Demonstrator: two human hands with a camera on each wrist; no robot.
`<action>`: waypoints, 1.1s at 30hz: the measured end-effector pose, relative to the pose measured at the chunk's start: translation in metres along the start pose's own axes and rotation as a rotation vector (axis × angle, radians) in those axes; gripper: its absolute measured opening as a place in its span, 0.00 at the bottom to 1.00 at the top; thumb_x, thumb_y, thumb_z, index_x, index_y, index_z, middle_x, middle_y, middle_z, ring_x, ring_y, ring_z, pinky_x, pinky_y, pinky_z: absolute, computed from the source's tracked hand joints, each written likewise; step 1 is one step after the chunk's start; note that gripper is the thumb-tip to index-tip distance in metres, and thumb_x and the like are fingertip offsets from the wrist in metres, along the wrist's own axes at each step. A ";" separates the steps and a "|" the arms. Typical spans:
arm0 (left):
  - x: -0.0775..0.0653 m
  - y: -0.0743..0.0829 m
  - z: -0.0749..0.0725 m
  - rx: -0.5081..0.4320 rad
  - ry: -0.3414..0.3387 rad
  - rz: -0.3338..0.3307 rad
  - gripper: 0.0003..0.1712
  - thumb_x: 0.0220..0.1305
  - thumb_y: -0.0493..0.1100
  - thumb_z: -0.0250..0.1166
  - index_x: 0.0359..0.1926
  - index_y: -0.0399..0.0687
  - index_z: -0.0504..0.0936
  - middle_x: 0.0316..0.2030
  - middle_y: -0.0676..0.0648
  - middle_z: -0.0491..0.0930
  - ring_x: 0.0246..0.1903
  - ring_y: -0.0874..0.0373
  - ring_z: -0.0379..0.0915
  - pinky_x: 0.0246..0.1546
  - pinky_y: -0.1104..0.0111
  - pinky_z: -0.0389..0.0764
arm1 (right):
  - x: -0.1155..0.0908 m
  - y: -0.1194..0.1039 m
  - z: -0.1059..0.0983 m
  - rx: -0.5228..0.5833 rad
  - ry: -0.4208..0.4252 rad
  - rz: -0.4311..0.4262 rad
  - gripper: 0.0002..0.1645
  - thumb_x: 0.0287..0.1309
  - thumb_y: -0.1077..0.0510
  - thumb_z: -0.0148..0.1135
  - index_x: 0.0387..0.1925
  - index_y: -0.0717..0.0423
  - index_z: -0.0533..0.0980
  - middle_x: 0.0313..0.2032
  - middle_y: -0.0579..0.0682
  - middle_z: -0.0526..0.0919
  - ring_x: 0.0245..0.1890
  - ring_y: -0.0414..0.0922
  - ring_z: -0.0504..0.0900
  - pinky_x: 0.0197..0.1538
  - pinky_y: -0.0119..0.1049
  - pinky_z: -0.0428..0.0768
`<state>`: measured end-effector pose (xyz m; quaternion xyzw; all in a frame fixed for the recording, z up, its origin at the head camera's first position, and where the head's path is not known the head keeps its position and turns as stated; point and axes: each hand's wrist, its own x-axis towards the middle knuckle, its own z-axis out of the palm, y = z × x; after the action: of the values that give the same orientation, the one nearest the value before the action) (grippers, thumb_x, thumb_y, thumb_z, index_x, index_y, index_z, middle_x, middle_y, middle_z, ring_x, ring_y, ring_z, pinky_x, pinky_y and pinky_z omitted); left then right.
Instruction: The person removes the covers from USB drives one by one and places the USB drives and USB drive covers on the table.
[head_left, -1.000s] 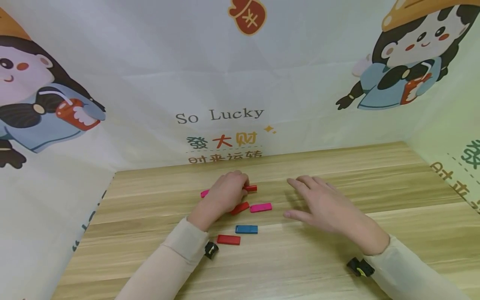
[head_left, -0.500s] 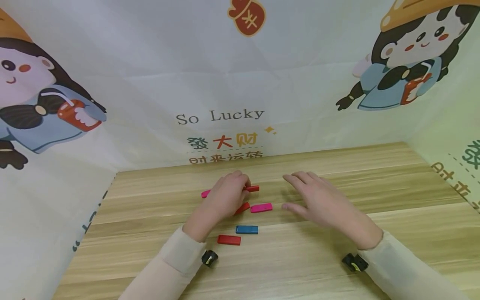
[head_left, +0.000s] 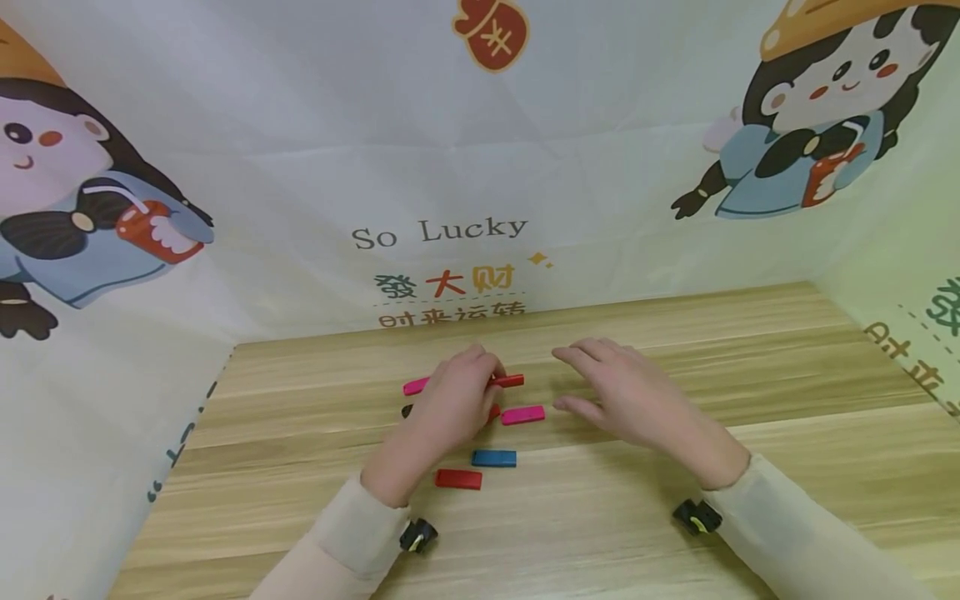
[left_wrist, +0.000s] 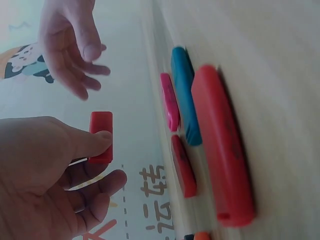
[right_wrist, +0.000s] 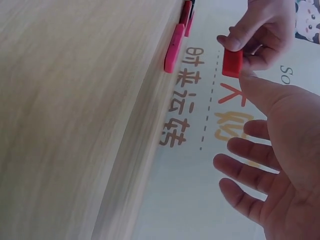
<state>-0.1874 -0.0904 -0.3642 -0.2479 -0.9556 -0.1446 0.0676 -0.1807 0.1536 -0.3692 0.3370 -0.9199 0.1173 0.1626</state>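
Observation:
My left hand point(head_left: 456, 396) pinches a small flat red bar, like a USB stick point(head_left: 512, 381), between thumb and fingers above the table. Its free end points right, toward my other hand. In the left wrist view the thumb lies across this red bar point(left_wrist: 101, 122). My right hand point(head_left: 622, 396) hovers to the right with fingers spread and relaxed, holding nothing. A pink bar point(head_left: 522, 415) lies between and in front of the hands. Nearer lie a blue bar point(head_left: 494, 459) and another red bar point(head_left: 458, 479). A further red bar point(head_left: 494, 412) is mostly hidden by my left hand.
Left of the left hand, a second pink bar point(head_left: 416, 387) and a black piece point(head_left: 407, 411) peek out. The wooden table point(head_left: 750, 358) meets a printed white cloth point(head_left: 615, 233) at the back and sides. An orange-tipped piece point(left_wrist: 202, 236) shows at the left wrist view's bottom.
The left hand has shifted slightly right with the held red bar, uncovering the black piece. My right hand has moved left, closer to it. The other visible bars stay put.

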 end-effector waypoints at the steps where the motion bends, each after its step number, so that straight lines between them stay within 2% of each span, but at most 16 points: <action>1: -0.001 0.001 0.000 0.000 0.006 0.005 0.06 0.63 0.41 0.64 0.42 0.47 0.81 0.36 0.54 0.74 0.35 0.60 0.71 0.42 0.67 0.76 | 0.001 0.000 0.000 0.002 0.003 -0.007 0.38 0.57 0.38 0.64 0.62 0.54 0.70 0.54 0.52 0.77 0.53 0.51 0.76 0.55 0.48 0.74; 12: -0.013 0.013 0.002 -0.016 0.068 0.021 0.07 0.63 0.42 0.65 0.42 0.50 0.80 0.36 0.55 0.74 0.37 0.59 0.72 0.46 0.62 0.75 | 0.005 -0.004 0.005 0.002 0.026 -0.045 0.34 0.57 0.40 0.65 0.59 0.54 0.73 0.51 0.51 0.79 0.51 0.49 0.77 0.54 0.47 0.75; 19: -0.016 0.018 0.003 -0.015 0.102 0.031 0.06 0.62 0.42 0.66 0.41 0.50 0.81 0.36 0.55 0.75 0.37 0.59 0.73 0.44 0.61 0.75 | 0.007 -0.007 0.007 0.019 0.032 -0.081 0.32 0.57 0.43 0.66 0.59 0.54 0.74 0.53 0.51 0.79 0.53 0.49 0.77 0.56 0.46 0.74; 27: -0.017 0.023 0.004 -0.016 0.129 0.059 0.06 0.63 0.42 0.65 0.40 0.48 0.81 0.35 0.54 0.74 0.34 0.60 0.73 0.42 0.65 0.76 | 0.010 -0.010 0.012 0.026 0.034 -0.101 0.29 0.58 0.44 0.65 0.57 0.54 0.75 0.51 0.50 0.79 0.53 0.48 0.77 0.55 0.46 0.74; 33: -0.014 0.025 0.005 -0.012 0.151 0.075 0.05 0.64 0.43 0.64 0.40 0.50 0.81 0.35 0.55 0.73 0.34 0.60 0.72 0.42 0.64 0.76 | 0.013 -0.014 0.012 0.034 0.042 -0.119 0.28 0.58 0.45 0.65 0.55 0.55 0.76 0.50 0.51 0.80 0.52 0.48 0.77 0.55 0.45 0.74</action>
<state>-0.1627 -0.0740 -0.3660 -0.2722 -0.9370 -0.1657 0.1434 -0.1835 0.1317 -0.3738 0.3912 -0.8925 0.1300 0.1830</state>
